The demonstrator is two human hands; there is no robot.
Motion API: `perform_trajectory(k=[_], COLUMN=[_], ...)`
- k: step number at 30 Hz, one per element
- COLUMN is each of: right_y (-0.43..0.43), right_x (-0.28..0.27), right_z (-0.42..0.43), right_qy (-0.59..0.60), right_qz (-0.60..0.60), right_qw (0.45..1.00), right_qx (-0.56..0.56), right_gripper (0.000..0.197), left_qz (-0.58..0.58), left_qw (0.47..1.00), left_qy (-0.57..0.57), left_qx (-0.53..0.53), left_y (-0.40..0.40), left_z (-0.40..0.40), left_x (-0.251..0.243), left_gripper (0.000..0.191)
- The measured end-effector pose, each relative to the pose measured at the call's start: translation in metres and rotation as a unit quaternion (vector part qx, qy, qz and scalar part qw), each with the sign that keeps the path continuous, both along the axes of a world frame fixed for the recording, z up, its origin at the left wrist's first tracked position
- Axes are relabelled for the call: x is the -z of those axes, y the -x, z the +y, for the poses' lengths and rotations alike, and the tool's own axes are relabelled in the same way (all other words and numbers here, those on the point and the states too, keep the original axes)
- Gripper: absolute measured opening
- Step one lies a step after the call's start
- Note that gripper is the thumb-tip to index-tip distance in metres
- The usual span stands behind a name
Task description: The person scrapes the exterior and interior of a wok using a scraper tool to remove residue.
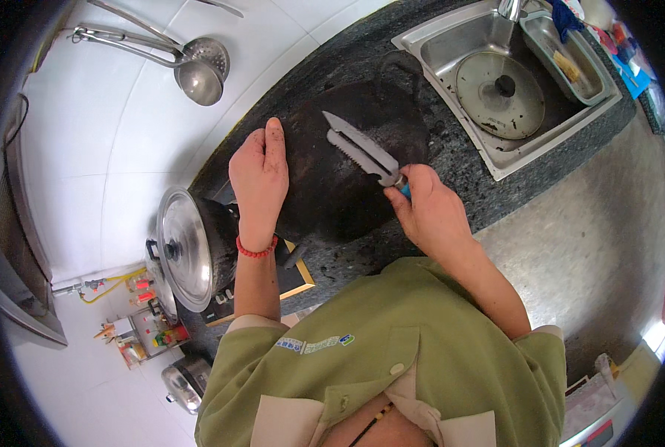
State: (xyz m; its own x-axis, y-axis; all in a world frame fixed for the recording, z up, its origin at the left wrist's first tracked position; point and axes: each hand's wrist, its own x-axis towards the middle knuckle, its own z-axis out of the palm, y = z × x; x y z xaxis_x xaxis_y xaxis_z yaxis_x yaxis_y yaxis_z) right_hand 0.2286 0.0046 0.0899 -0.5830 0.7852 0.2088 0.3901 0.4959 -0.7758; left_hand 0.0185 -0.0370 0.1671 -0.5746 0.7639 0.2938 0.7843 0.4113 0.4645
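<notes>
A blackened wok [354, 162] lies before me on the dark speckled counter, its surface crusted and sooty. One loop handle [402, 61] points toward the sink, and another handle [294, 256] shows near my left forearm. My left hand [261, 162] grips the wok's left rim, thumb on top and the other fingers curled. In my right hand [435, 204] is a multi-purpose kitchen knife [361, 146] with a pointed tip, a long slot and a serrated edge. Its blue handle is mostly hidden by my fingers. The blade lies over the wok; whether it touches cannot be told.
A steel sink [489, 153] at the upper right holds a glass lid [500, 95] and a metal tray [567, 61]. Dark flakes litter the counter [455, 151]. Left of me stands a lidded pot [184, 248] by the gas stove [296, 276]. Ladles [198, 78] hang on the tiled wall.
</notes>
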Motion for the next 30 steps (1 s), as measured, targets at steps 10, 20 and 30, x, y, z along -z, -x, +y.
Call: perform_trajectory(k=[10, 20, 30], right_y=[0.007, 0.018, -0.01], right_x=[-0.002, -0.022, 0.022], right_z=[0.021, 0.014, 0.042], right_qy=[-0.17, -0.173, -0.114], right_qz=[-0.094, -0.116, -0.206], right_qw=[0.981, 0.978, 0.966], right_qx=[0.005, -0.013, 0.107], right_gripper=[0.034, 0.028, 0.03], left_qz=[0.002, 0.032, 0.048], left_qw=[1.0, 0.999, 0.998], left_qy=[-0.011, 0.004, 0.038], left_qx=[-0.016, 0.006, -0.018], left_y=[-0.006, -0.001, -0.006], left_z=[-0.007, -0.003, -0.001], left_x=[0.006, 0.006, 0.005], left_gripper=[0.046, 0.043, 0.045])
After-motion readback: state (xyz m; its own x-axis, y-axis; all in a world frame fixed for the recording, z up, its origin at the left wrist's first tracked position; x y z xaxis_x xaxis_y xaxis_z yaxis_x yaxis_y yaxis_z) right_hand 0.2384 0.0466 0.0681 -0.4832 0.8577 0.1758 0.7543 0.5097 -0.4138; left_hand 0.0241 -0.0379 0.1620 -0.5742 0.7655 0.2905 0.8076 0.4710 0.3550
